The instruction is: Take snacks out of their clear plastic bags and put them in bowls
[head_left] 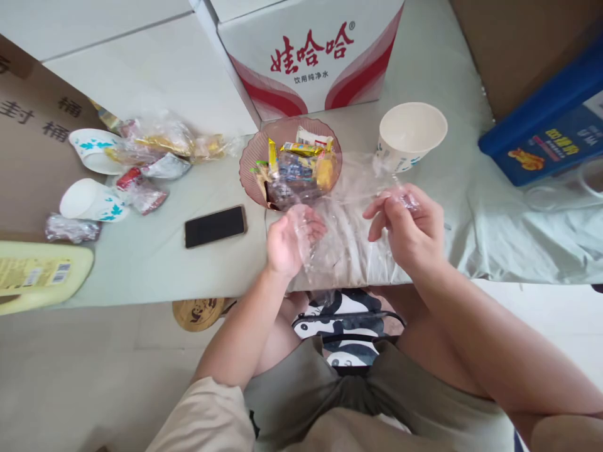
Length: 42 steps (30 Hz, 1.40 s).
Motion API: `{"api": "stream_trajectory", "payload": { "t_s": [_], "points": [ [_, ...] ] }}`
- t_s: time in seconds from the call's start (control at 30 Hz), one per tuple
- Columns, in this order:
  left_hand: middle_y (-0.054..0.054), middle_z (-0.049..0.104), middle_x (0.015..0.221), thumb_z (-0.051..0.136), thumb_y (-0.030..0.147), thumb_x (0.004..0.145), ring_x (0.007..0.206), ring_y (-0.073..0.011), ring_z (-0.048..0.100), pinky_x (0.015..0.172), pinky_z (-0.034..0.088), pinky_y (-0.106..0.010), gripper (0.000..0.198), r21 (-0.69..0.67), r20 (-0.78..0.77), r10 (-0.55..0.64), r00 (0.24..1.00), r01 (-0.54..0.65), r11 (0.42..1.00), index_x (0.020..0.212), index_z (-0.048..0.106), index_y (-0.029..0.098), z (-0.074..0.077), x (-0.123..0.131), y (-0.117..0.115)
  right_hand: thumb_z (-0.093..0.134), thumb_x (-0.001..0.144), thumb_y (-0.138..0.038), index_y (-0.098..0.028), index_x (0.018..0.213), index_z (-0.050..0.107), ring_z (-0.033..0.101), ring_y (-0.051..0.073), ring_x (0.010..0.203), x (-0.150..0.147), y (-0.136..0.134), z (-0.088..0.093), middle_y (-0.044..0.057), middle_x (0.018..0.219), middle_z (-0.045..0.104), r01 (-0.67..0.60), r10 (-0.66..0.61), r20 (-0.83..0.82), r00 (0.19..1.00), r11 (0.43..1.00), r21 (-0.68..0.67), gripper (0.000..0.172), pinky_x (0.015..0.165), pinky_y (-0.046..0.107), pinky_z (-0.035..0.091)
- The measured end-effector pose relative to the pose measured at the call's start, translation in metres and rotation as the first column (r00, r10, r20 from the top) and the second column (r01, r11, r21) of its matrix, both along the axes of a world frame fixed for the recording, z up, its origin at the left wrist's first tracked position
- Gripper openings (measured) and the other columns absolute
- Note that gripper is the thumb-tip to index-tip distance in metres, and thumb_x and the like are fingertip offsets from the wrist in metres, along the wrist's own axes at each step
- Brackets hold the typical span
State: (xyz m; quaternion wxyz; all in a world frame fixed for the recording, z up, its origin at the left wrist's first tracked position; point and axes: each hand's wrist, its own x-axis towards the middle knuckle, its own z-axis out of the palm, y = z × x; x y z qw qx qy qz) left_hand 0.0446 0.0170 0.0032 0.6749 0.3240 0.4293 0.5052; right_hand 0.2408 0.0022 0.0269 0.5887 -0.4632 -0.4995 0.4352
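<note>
Clear film (326, 246) spreads between the two hands, over the table (226, 270) and just in front of the bowl (251, 166). It looks thin and soft — probably near weightless, slippery and easily torn — so a gathered edge should give the surest hold. The right hand (417, 229) has its thumb and fingertips closed on a crumpled bit of film; the left hand (286, 242) is half open, fingers loosely curled, film lying against it without a firm pinch. Whether those fingers sit inside or behind the film, and whether it is one piece, I cannot tell; its see-through edges are hard to trace.
</note>
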Motion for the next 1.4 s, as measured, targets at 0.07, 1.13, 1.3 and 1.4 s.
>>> {"api": "stream_trajectory", "payload": {
  "t_s": [0.07,1.13,1.3,1.4],
  "points": [
    [-0.005,0.068,0.087,0.061,0.065,0.078,0.075,-0.0182,0.066,0.071,0.054,-0.033,0.046,0.033,-0.024,0.045,0.999,-0.044,0.998,0.092,0.064,0.022,-0.007,0.004,-0.001,0.059,0.097,-0.054,-0.025,0.083,0.060,0.051,0.009,0.041,0.001,-0.004,0.002,0.000,0.079,0.072,0.052,-0.052,-0.001,0.999,0.998,0.021,0.032,0.044,0.028,0.044],
    [0.004,0.071,0.071,0.076,0.044,0.080,0.053,-0.0125,0.067,0.054,0.052,-0.023,0.039,0.285,-0.317,0.298,0.900,-0.209,0.935,0.105,0.052,0.025,0.000,-0.029,-0.001,0.073,0.078,-0.038,-0.026,0.103,0.057,0.047,0.010,0.043,0.015,0.032,-0.022,-0.009,0.054,0.051,0.087,-0.170,-0.224,0.960,0.937,-0.338,0.032,0.035,0.021,0.027],
    [0.006,0.070,0.068,0.074,0.036,0.082,0.050,-0.0109,0.064,0.050,0.049,-0.021,0.031,0.340,-0.277,0.443,0.853,-0.345,0.875,0.106,0.056,0.027,0.001,-0.036,0.002,0.068,0.084,-0.033,-0.034,0.123,0.048,0.050,0.011,0.042,0.019,0.032,-0.028,-0.009,0.063,0.060,0.154,-0.201,-0.195,0.960,0.960,-0.234,0.044,0.039,0.025,0.037],
    [0.001,0.070,0.069,0.069,0.034,0.084,0.053,-0.0116,0.065,0.052,0.051,-0.022,0.014,0.392,-0.300,0.438,0.847,-0.309,0.866,0.089,0.065,0.022,-0.001,-0.041,0.003,0.065,0.088,-0.033,-0.033,0.113,0.054,0.053,0.010,0.045,0.020,0.028,-0.023,-0.007,0.067,0.063,0.142,-0.159,-0.129,0.979,0.981,-0.133,0.028,0.043,0.025,0.040]
  ]
}}
